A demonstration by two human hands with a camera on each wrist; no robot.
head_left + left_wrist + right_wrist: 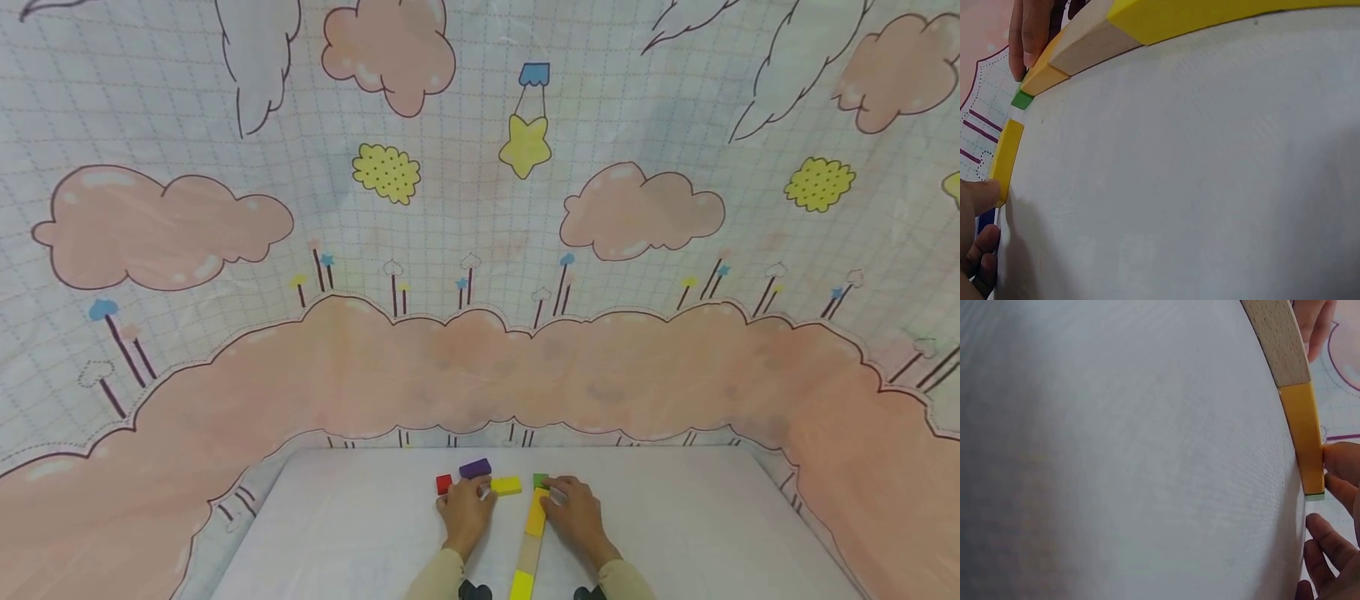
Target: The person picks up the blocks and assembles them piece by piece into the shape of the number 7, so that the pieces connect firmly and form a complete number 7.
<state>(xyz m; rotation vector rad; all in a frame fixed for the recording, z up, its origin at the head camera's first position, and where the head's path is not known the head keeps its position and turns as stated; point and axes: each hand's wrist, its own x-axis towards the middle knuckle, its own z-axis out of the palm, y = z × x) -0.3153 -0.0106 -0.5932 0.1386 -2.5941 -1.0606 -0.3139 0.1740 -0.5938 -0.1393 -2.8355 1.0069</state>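
Note:
My left hand (467, 512) grips the left end of a yellow block (506, 486), its thumb against the near side in the left wrist view. A purple block (475, 468) and a small red block (444, 484) lie beside that hand. My right hand (576, 512) touches the far end of a row of blocks from the right. An index fingertip meets the small green block (540, 480), and the thumb rests against the orange block (536, 512). Nearer in the row come a plain wooden block (529, 553) and another yellow block (522, 585).
The blocks lie on a white tabletop (337, 525). Behind its far edge hangs a cloth (480, 367) printed with clouds and stars. The row runs from between the forearms toward the table's far side.

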